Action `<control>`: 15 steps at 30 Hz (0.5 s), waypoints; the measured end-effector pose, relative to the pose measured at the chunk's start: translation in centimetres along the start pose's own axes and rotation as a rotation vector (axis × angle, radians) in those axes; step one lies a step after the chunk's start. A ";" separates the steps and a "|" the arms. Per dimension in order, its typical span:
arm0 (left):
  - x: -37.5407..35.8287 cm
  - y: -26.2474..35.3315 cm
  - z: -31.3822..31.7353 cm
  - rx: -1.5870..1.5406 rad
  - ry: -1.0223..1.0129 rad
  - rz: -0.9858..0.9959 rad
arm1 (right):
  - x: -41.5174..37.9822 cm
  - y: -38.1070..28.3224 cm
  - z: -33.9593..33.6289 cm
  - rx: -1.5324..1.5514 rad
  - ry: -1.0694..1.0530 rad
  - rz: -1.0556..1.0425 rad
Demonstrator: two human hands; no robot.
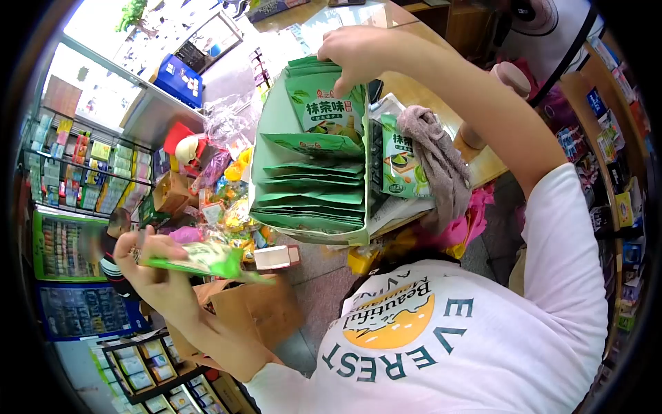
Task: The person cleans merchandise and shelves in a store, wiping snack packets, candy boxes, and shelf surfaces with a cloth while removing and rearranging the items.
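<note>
My left hand (162, 276) is raised at the left, fingers closed around a green snack packet (207, 259) blurred by motion. A tall green box (261, 162) stands in front of me, filled with a row of similar packets. At its far end, my right hand (355, 54) reaches over the top, thumb against the face of a matcha-flavoured packet (324, 107) and fingers at its upper edge. Part of that grip is hidden. Beside the box, another green packet (403, 165) lies partly under a grey-brown cloth (438, 152).
The box stands on a wooden table (486, 165). An open cardboard carton (255, 310) is on the floor below, near a heap of colourful bags (231, 200). Stocked shelves (89, 165) line the left, with a person (116, 248) beside them. More shelves (614, 152) stand right.
</note>
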State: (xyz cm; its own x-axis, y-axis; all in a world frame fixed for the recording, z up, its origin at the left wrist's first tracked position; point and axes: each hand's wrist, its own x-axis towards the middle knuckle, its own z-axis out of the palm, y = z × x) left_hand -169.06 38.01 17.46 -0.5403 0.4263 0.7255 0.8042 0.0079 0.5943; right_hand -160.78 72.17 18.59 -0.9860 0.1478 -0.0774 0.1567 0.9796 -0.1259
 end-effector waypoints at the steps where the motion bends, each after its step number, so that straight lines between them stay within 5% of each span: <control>1: -0.5 0.5 0.0 0.052 -0.073 0.001 | 0.4 0.5 0.9 -0.034 0.012 -0.014; 4: -2.4 2.6 1.5 -0.038 -0.278 -0.311 | -0.6 0.5 1.5 0.251 0.053 -0.145; 6: -2.7 2.6 3.3 0.172 -0.524 0.020 | -3.1 -2.5 0.7 0.350 -0.254 -0.021; 7: -3.0 3.3 4.4 0.146 -0.553 0.024 | -4.9 -3.8 0.9 0.301 -0.249 -0.028; 9: -3.6 3.1 5.1 0.182 -0.565 0.029 | -7.2 -5.7 1.7 0.063 -0.201 -0.074; 15: -4.8 2.2 5.3 0.111 -0.461 0.056 | -9.5 -6.8 5.1 0.147 0.338 -0.306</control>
State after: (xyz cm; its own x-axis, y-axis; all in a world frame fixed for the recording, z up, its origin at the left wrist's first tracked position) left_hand -163.36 40.76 13.43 -0.3492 0.7855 0.5109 0.8640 0.0589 0.5000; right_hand -152.20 63.40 15.13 -0.9474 -0.0848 0.3085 -0.1616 0.9590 -0.2328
